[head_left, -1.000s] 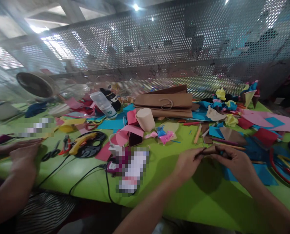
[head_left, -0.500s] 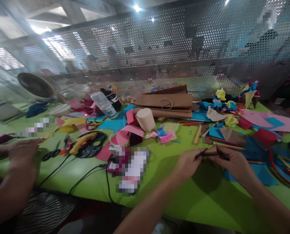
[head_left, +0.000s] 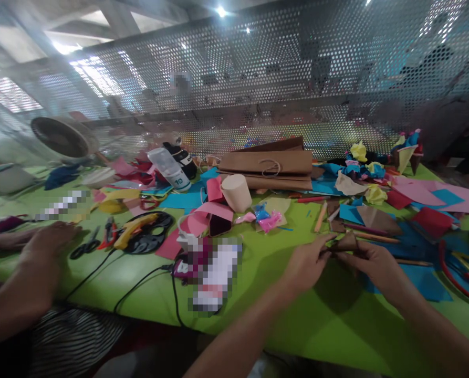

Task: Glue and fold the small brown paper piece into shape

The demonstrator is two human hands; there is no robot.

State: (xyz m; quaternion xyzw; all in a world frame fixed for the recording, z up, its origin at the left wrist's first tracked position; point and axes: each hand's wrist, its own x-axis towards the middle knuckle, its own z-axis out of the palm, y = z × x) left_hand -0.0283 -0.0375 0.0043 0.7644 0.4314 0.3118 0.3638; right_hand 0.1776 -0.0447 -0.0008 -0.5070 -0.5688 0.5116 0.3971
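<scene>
My left hand [head_left: 307,262] and my right hand [head_left: 378,262] meet over the green table [head_left: 258,273], both pinched on one small folded brown paper piece [head_left: 346,242]. The left fingers grip its left end, the right fingers close over its right side. The piece is held just above the table, in front of a blue paper sheet [head_left: 423,278].
Another person's hand [head_left: 47,239] rests at the left near black scissors [head_left: 85,245] and a black cable [head_left: 139,286]. Brown paper bags [head_left: 269,169], a beige paper roll [head_left: 236,192], a white bottle [head_left: 168,169], pencils [head_left: 320,216] and coloured paper scraps cover the far side. A fan [head_left: 63,139] stands far left.
My hands have shifted slightly and the brown piece now shows a raised triangular fold. The other person's hand at the left has drawn inward and curled.
</scene>
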